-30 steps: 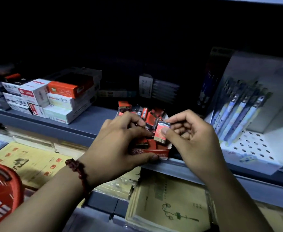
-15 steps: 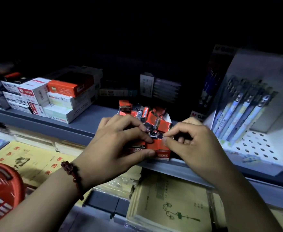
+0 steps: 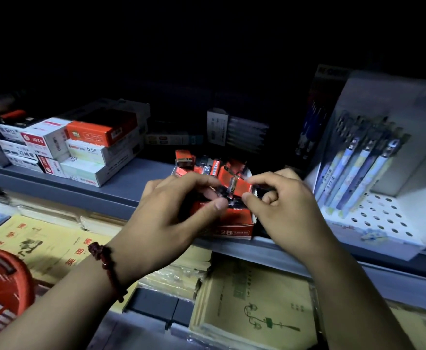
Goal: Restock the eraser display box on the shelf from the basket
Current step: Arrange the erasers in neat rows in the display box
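Since the frame one second ago, we have lowered the eraser held up in our right hand (image 3: 280, 213) into the display box (image 3: 234, 227); both hands now work at the box's open top.

Nearest us, at 8 o'clock, the red basket (image 3: 2, 281) shows its rim at the left edge of the view. Yellow exercise books (image 3: 252, 304) lie on the lower level, from 9 o'clock across to 5 o'clock.

Our left hand (image 3: 164, 223), with a dark red bead bracelet (image 3: 106, 263) on its wrist, covers the left side of the display box. Its thumb and forefinger are pinched nearly together above the box; we cannot tell what, if anything, lies between them. Our right hand sits at 3 o'clock of the box. Its thumb and forefinger close on an orange-red eraser (image 3: 239, 189) marked 2B, which is tilted and touches the heaped erasers below it.

The display box stands at the front edge of the grey shelf (image 3: 131, 183), near the centre of the view. More erasers (image 3: 207, 166) are piled loosely in its rear half.

Farther out, at 10 o'clock, stacked white and orange cartons (image 3: 80, 150) rest on the shelf. At 2 o'clock, a white perforated stand (image 3: 383, 218) holds upright pens (image 3: 363, 160). The back of the shelf is too dark to read.
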### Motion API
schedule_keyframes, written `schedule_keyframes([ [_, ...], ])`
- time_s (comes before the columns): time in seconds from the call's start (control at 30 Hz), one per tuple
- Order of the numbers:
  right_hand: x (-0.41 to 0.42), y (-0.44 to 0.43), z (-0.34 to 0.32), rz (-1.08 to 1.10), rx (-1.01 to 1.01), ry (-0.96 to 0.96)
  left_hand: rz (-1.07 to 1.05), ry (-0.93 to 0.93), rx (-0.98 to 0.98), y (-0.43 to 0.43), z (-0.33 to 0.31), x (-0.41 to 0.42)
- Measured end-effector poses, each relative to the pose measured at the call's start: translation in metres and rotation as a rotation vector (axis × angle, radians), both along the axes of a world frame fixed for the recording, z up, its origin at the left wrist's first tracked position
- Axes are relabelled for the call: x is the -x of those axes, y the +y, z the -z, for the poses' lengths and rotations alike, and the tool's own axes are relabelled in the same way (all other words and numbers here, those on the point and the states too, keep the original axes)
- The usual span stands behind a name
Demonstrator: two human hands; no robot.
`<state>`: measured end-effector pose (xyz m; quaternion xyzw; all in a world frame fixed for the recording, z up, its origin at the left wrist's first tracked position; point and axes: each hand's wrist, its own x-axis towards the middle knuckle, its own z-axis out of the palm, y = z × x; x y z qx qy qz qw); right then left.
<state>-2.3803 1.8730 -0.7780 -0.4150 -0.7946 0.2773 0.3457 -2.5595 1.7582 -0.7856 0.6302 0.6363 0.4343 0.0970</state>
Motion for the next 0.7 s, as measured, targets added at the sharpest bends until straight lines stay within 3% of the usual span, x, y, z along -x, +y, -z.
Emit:
schedule_keyframes([
  [0.13, 0.001, 0.002, -0.002, -0.007, -0.029, 0.004, 0.007, -0.305, 0.000, 0.007, -0.005, -0.002],
  [0.27, -0.003, 0.001, -0.011, -0.034, -0.064, 0.014, -0.040, -0.273, -0.005, 0.011, 0.000, -0.001],
  [0.5, 0.003, -0.012, -0.021, -0.305, 0.065, 0.170, 0.083, -0.350, 0.009, 0.009, -0.001, 0.004],
  [0.7, 0.007, -0.012, -0.015, -0.284, 0.180, 0.261, 0.057, -0.400, -0.022, 0.009, 0.006, 0.003],
])
